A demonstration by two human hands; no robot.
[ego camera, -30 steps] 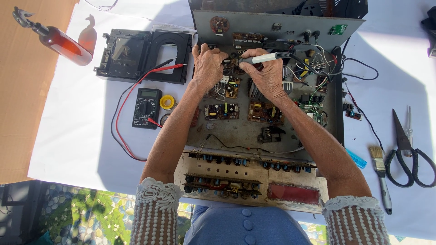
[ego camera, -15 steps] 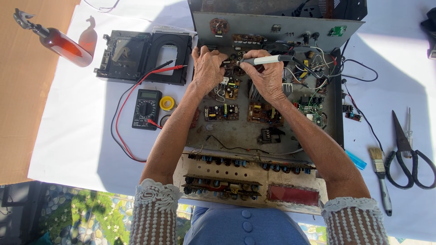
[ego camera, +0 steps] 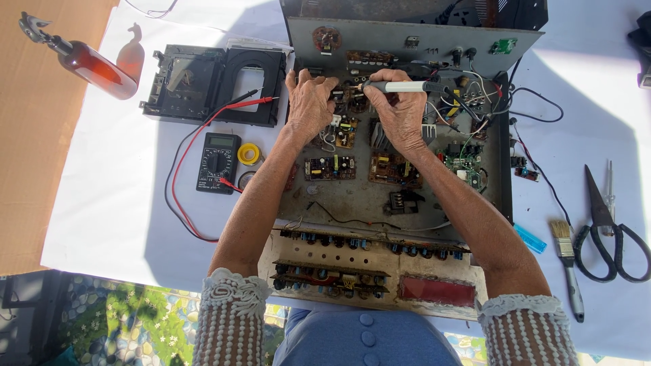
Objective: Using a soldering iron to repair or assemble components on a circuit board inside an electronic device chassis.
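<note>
Around our open chassis (ego camera: pixel 498 196) on the white tabletop (ego camera: pixel 115 217) lie a multimeter (ego camera: pixel 218 163) with red and black leads, scissors (ego camera: pixel 607 227), a brush (ego camera: pixel 567 261) and an amber bottle (ego camera: pixel 91 62). Our right hand (ego camera: pixel 401 115) is clamped on a white soldering iron (ego camera: pixel 403 87), its tip at the rear boards; our left hand (ego camera: pixel 309 105) pinches together on a small component beside it.
</note>
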